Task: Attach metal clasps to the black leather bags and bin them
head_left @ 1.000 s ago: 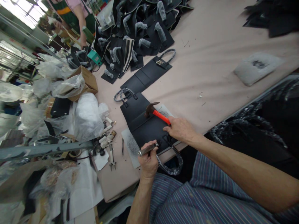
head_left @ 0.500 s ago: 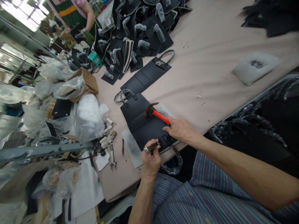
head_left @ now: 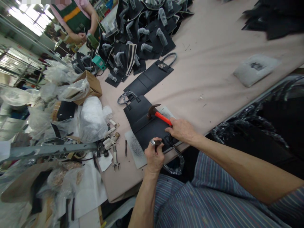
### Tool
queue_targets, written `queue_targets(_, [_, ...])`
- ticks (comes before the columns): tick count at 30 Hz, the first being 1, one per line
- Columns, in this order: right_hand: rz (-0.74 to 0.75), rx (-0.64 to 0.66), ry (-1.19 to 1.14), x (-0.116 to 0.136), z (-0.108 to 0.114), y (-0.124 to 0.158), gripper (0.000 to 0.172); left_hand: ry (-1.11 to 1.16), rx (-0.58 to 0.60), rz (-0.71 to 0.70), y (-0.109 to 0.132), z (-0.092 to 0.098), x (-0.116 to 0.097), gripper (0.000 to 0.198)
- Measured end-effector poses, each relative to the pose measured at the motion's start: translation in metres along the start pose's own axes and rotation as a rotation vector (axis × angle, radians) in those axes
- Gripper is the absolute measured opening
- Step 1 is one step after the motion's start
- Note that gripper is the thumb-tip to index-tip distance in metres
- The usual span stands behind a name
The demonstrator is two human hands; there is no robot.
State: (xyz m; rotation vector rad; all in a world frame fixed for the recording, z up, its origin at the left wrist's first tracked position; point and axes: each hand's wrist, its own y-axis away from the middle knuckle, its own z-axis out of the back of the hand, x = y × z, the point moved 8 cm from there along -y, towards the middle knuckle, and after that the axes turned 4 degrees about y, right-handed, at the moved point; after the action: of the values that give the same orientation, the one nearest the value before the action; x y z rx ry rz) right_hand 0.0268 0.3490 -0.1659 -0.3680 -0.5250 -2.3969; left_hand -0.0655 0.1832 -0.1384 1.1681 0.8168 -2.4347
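My right hand is closed round the red handle of a claw hammer, whose dark head hovers over or rests on a black bag panel; I cannot tell which. In my left hand is a short punch tool with a bright metal end, held above the panel's near part. Its working tip is hidden by my fingers. The panel has plastic-wrapped handles at both ends; the near handle hangs past the table edge. Under the panel lies a pale speckled slab, showing on both sides.
A second black panel with a metal clasp lies beyond. Many black bag pieces pile up at the back. Calipers and a thin dark rod lie on the left. A white block sits right. Another person stands across.
My left hand has tilted the punch tool, so its metal end now points up and left. The hammer stays almost where it was. The other person's hands have come together.
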Motion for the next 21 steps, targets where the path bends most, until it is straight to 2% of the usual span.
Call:
queue_targets(5, [0.017,0.026,-0.068,-0.003,0.004,0.001,0.038,0.043,-0.010,0.023,0.001,0.002,0.003,0.014])
queue_targets(10, [0.046,0.013,-0.136,-0.014,0.005,0.008,0.039,0.127,-0.083,0.089,0.002,0.011,0.007,0.010])
queue_targets(15, [-0.001,0.024,-0.099,-0.019,0.003,0.018,0.037,0.109,-0.102,0.008,0.003,0.014,0.002,0.011])
queue_targets(21, [-0.043,0.025,-0.044,-0.013,0.002,0.018,0.038,0.084,-0.072,0.011,0.003,0.012,0.003,0.012])
